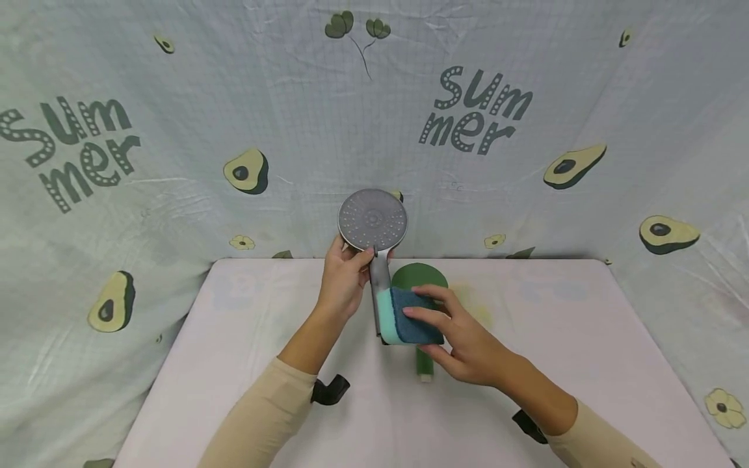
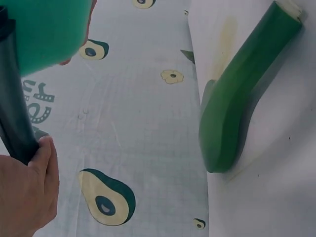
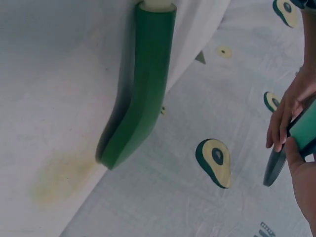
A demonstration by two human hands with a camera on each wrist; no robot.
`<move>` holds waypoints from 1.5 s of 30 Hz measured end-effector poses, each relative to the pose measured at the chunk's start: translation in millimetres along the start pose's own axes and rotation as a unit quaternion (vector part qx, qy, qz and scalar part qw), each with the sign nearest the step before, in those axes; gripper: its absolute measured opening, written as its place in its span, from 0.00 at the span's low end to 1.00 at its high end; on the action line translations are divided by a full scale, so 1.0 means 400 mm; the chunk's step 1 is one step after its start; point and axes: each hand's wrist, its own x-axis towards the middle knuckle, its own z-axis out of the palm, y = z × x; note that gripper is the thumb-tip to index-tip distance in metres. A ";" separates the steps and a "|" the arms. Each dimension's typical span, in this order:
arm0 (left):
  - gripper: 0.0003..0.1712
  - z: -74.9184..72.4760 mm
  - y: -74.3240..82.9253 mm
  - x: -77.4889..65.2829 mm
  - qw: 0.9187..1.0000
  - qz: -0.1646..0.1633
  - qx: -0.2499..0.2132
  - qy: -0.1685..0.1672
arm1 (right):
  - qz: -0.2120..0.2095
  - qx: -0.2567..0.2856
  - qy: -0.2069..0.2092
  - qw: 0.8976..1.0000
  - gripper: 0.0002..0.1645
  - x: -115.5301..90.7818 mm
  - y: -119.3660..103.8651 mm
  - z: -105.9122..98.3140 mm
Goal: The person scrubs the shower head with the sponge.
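Observation:
A grey shower head (image 1: 373, 220) with a round, dotted spray face stands upright above the table. My left hand (image 1: 342, 279) grips it at the neck, thumb across the front just below the face. In my right hand (image 1: 468, 341) is a two-layer sponge (image 1: 417, 318), dark blue on one side and turquoise on the other, pinched between thumb and fingers. The turquoise side lies against the lower part of the shower handle (image 2: 15, 103). From the left wrist, the turquoise layer (image 2: 49, 34) covers part of that handle.
On the table (image 1: 251, 338) behind the sponge lies a green shower head (image 1: 418, 274) with a whitish handle end. A patterned cloth (image 1: 292, 130) hangs behind the table's back edge. Yellowish stains (image 3: 64, 177) mark the white tabletop. Black fittings (image 1: 330, 390) sit by both wrists.

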 end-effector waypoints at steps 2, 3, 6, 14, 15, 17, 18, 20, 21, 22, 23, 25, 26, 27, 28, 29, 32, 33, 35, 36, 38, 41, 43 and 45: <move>0.35 0.001 0.001 0.000 1.000 0.008 0.006 -0.003 | 0.010 -0.033 -0.014 0.999 0.30 0.002 0.003 -0.006; 0.35 0.001 0.002 0.000 1.000 0.012 0.008 -0.003 | 0.010 -0.045 -0.016 0.999 0.30 0.001 0.005 -0.010; 0.35 0.000 0.006 0.001 1.000 0.023 0.018 -0.003 | 0.006 -0.081 -0.018 0.997 0.30 -0.006 0.013 -0.026; 0.37 0.005 0.001 0.007 0.997 0.051 0.054 0.032 | -0.086 -0.163 -0.017 0.983 0.23 0.000 0.003 -0.067; 0.37 0.006 -0.001 0.009 0.996 0.054 0.061 0.038 | -0.100 -0.183 -0.023 0.978 0.24 0.009 -0.006 -0.067; 0.36 0.008 -0.005 0.010 0.994 0.059 0.076 0.047 | -0.124 -0.228 -0.039 0.965 0.30 0.028 -0.027 -0.060; 0.36 0.009 -0.007 0.010 0.993 0.062 0.083 0.050 | -0.135 -0.250 -0.051 0.958 0.34 0.038 -0.040 -0.054; 0.36 0.009 -0.009 0.011 0.992 0.066 0.090 0.052 | -0.153 -0.295 -0.074 0.940 0.41 0.053 -0.065 -0.040; 0.36 0.009 -0.010 0.012 0.992 0.070 0.092 0.052 | -0.158 -0.318 -0.086 0.931 0.41 0.058 -0.076 -0.033; 0.37 0.008 -0.010 0.012 0.992 0.072 0.095 0.051 | -0.163 -0.336 -0.094 0.923 0.41 0.062 -0.084 -0.027; 0.37 0.006 -0.011 0.013 0.991 0.073 0.097 0.051 | -0.164 -0.351 -0.101 0.916 0.41 0.064 -0.092 -0.023; 0.37 0.002 -0.009 0.014 0.991 0.073 0.098 0.051 | -0.155 -0.358 -0.109 0.914 0.43 0.064 -0.097 -0.019; 0.37 0.001 -0.007 0.014 0.992 0.070 0.095 0.052 | -0.144 -0.348 -0.106 0.920 0.43 0.062 -0.094 -0.021; 0.38 0.000 -0.006 0.014 0.992 0.067 0.092 0.053 | -0.129 -0.329 -0.101 0.930 0.44 0.059 -0.089 -0.025; 0.37 -0.001 -0.005 0.014 0.993 0.063 0.086 0.055 | -0.109 -0.297 -0.095 0.944 0.44 0.054 -0.080 -0.029; 0.37 -0.001 -0.004 0.013 0.993 0.063 0.080 0.055 | -0.088 -0.259 -0.085 0.958 0.44 0.047 -0.067 -0.032; 0.37 0.001 -0.001 0.011 0.995 0.066 0.060 0.051 | -0.018 -0.136 -0.063 0.989 0.44 0.016 -0.023 -0.035; 0.37 0.001 -0.001 0.009 0.995 0.070 0.056 0.048 | 0.003 -0.103 -0.059 0.993 0.44 0.003 -0.009 -0.034; 0.37 0.001 -0.002 0.007 0.995 0.078 0.049 0.042 | 0.033 -0.059 -0.051 0.996 0.43 -0.020 0.014 -0.032; 0.37 0.001 -0.002 0.005 0.995 0.080 0.047 0.042 | 0.042 -0.051 -0.050 0.997 0.43 -0.029 0.021 -0.032; 0.37 0.000 -0.003 0.003 0.994 0.085 0.045 0.044 | 0.041 -0.059 -0.045 0.996 0.39 -0.038 0.028 -0.038; 0.37 -0.003 -0.005 0.001 0.993 0.091 0.046 0.056 | 0.004 -0.109 -0.037 0.993 0.32 -0.029 0.017 -0.048; 0.37 -0.004 -0.007 0.000 0.992 0.094 0.048 0.063 | -0.038 -0.158 -0.036 0.986 0.32 -0.012 -0.002 -0.049; 0.37 -0.006 -0.009 -0.001 0.992 0.095 0.048 0.066 | -0.084 -0.217 -0.043 0.972 0.37 0.009 -0.026 -0.042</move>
